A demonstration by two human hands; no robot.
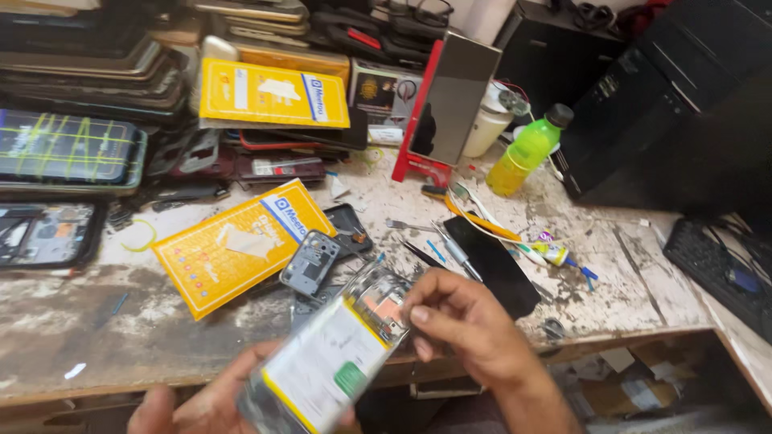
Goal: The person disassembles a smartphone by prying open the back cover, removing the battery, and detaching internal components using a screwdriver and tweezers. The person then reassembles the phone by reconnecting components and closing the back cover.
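Note:
My left hand cradles an opened phone from below at the bottom of the view; its back is off and a white battery with a yellow edge and a green patch shows. My right hand pinches the phone's upper end near the camera area, fingers curled on its top edge. Both hands hover over the front edge of the worn workbench.
A yellow flat package, a grey phone frame part and a black phone screen lie close behind the hands. Tweezers, screwdrivers and a glue tube sit to the right. A green bottle, a red-framed stand and stacked phones lie further back.

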